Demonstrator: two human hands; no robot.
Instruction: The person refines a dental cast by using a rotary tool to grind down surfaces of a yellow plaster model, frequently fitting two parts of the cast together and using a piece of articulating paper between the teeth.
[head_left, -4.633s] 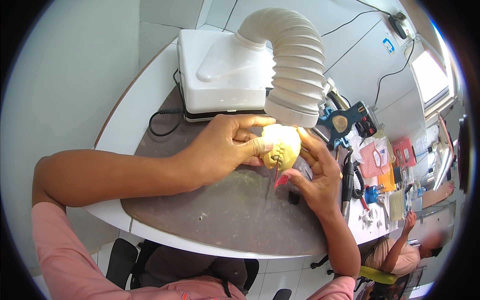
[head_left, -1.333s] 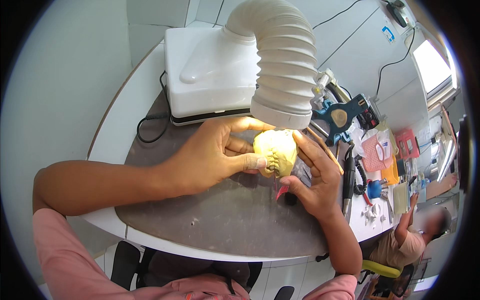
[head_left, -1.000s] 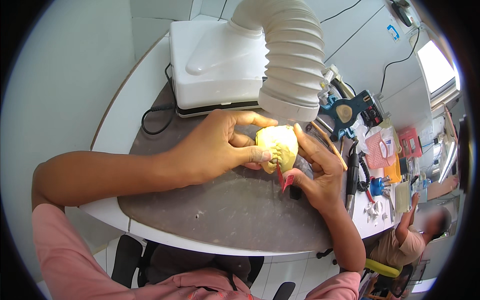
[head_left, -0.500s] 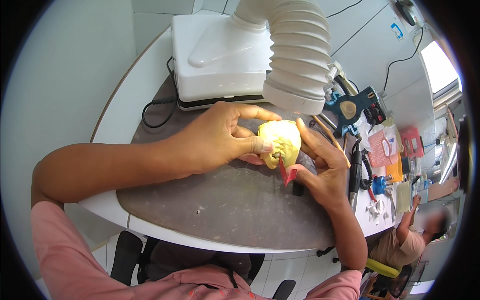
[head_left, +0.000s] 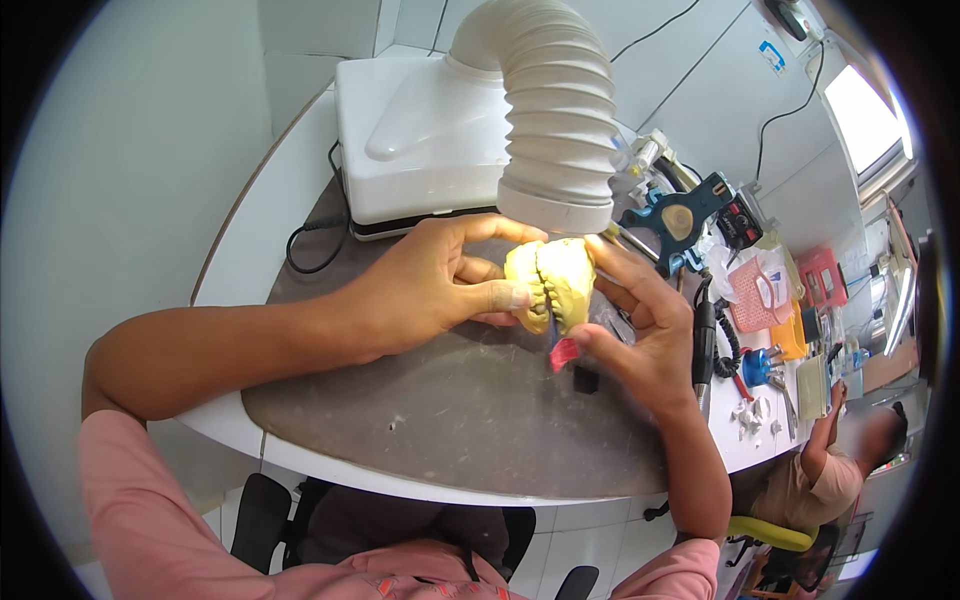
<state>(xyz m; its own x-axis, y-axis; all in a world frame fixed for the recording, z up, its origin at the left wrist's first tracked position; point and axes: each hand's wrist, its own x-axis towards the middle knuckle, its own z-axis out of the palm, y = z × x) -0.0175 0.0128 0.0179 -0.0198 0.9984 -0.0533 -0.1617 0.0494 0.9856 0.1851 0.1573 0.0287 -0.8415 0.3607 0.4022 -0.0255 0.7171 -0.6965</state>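
Observation:
A yellow dental cast in two halves is held up over the grey work mat [head_left: 420, 420]. My left hand [head_left: 440, 285] grips the left half [head_left: 522, 265], thumb in front and index finger over the top. On the other side, my right hand [head_left: 645, 315] has its fingers round the right half [head_left: 572, 275]. A dark, uneven gap runs between the halves, with teeth showing along it. From the lower end of this gap hangs a thin strip of red and blue paper [head_left: 564, 353], close to my right thumb.
A wide white ribbed hose [head_left: 560, 110] hangs just above the cast, joined to a white box [head_left: 420, 150]. A small black block [head_left: 586, 380] lies below my hands. To the right are a black handpiece [head_left: 704, 340], a pink basket [head_left: 752, 295] and a seated person [head_left: 825, 465].
The cast has turned, so the gap between its halves now faces me. The paper strip hangs lower and straighter. My view has shifted slightly.

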